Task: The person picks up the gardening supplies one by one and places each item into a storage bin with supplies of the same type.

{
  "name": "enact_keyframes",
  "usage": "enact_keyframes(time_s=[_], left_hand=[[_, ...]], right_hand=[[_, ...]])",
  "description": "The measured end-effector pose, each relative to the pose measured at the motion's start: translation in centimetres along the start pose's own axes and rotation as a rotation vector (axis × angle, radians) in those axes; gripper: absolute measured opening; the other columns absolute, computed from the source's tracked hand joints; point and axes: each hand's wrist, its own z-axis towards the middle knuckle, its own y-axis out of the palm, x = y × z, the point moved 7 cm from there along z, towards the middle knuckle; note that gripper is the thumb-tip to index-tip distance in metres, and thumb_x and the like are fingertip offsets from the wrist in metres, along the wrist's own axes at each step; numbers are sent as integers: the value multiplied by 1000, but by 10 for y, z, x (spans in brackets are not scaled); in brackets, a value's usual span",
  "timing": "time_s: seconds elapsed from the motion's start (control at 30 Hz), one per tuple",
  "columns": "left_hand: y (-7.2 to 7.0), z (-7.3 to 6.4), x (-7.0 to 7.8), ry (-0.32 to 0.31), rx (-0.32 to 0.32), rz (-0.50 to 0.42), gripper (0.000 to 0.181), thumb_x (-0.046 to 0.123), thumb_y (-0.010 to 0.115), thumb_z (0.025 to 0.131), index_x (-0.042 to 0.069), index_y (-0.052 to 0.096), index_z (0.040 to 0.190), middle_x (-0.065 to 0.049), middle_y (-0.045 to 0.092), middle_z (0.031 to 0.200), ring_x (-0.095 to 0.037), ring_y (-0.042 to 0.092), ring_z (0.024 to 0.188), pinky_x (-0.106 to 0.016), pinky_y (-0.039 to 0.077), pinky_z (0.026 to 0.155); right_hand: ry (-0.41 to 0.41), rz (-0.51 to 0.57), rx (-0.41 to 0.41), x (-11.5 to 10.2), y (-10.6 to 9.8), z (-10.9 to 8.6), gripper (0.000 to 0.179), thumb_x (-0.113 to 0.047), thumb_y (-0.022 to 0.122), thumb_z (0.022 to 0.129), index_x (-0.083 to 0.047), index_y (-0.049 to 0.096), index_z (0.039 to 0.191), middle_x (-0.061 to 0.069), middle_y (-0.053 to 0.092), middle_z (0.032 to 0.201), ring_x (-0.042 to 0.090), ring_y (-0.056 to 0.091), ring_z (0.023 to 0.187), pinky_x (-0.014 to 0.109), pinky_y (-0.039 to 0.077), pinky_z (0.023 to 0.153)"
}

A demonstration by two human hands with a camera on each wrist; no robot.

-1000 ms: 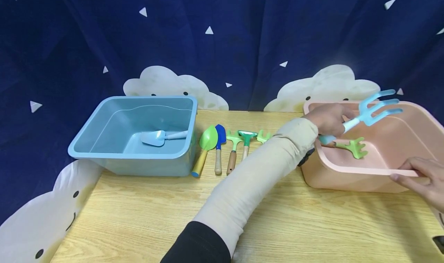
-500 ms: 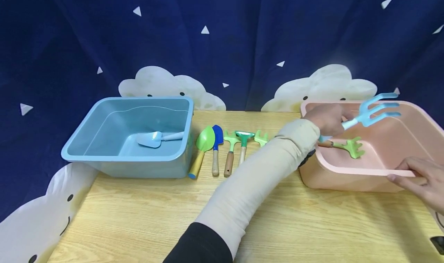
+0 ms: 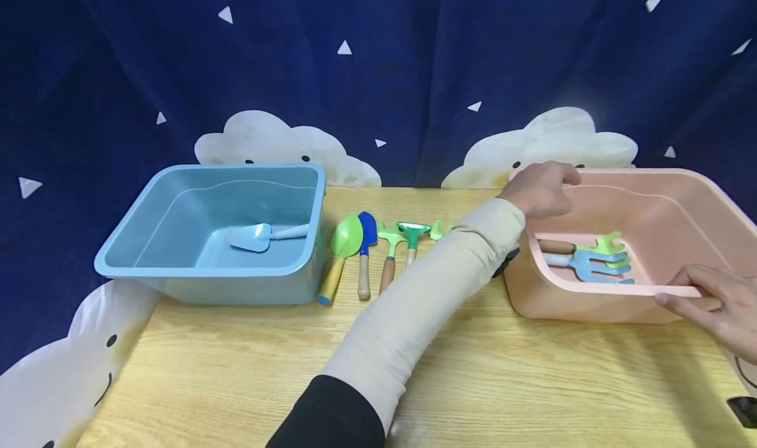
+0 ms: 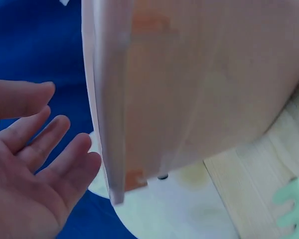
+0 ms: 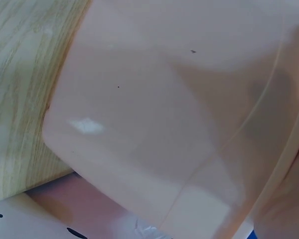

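Note:
My left hand [image 3: 543, 188] hovers over the left rim of the pink bin [image 3: 627, 305], holding nothing. In the left wrist view its fingers [image 4: 72, 164] are loosely bent beside the bin's edge. Inside the bin lie a light blue hand fork [image 3: 594, 266] and a green hand fork [image 3: 608, 244] with a brown handle, the blue one partly overlapping the green. My right hand [image 3: 721, 307] grips the bin's front rim near its right end, thumb outside and fingers over the edge. The right wrist view mostly shows the bin's outer wall [image 5: 139, 114].
At left stands a blue bin [image 3: 207, 272] with a light blue trowel [image 3: 254, 237] inside. Between the bins lie a lime trowel [image 3: 347, 236], a blue spade [image 3: 367, 228], a green fork [image 3: 391, 234], a dark green rake [image 3: 413, 228] and another green fork [image 3: 439, 230], partly behind the left sleeve.
My left hand has let go of the light blue hand fork, which now lies in the pink bin, and has moved back up and left. The right hand keeps its grip on the rim.

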Motion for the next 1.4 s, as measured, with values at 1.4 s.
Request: enact_keyframes(time_s=[1.4], left_hand=[[-7, -63, -106, 151, -55, 98, 38, 20, 52, 100, 11, 57, 137, -3, 64, 135, -16, 58, 128, -25, 43, 108]], right_hand=[[-35, 161, 52, 19, 2, 6, 33, 4, 75, 73, -25, 59, 68, -18, 43, 60, -5, 35, 63, 19, 22, 58]])
